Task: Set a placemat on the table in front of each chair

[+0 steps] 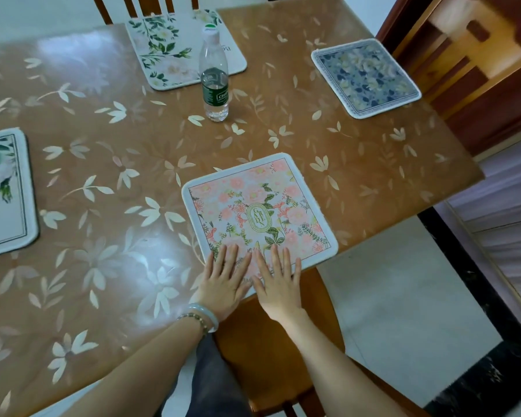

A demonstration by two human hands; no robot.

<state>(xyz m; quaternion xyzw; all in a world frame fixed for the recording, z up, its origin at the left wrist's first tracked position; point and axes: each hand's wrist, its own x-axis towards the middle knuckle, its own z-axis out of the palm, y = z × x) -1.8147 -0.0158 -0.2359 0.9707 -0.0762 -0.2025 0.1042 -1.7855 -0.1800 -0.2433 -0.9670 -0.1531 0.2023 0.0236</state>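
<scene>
Hands: left hand (226, 284) & right hand (278, 284) both flat, palms down, fingers spread, side by side on near edge of the pink placemat (259, 215). No pinch, no grip on anything, just pressing.
Pink placemat: lies flat on tabletop (103, 176), near edge at the tabletop rim, right above the near chair (271, 341) seat. Sits a bit skewed to the edge.
Left mat: white leafy placemat (3, 194) at left side, partly out of frame; chair there not visible.
Bottle: water bottle (214, 76) upright mid-tabletop, just touching or overlapping the far mat's corner, can't tell which.
Far mat: green-leaf placemat (175, 49) in front of far chair (145, 7).
Right mat: blue floral placemat (366, 78) near right chair (469, 73).
Progress: 4 mats down, looks like last one being smoothed. Left to do, prob: square up pink mat, lift hands off.
</scene>
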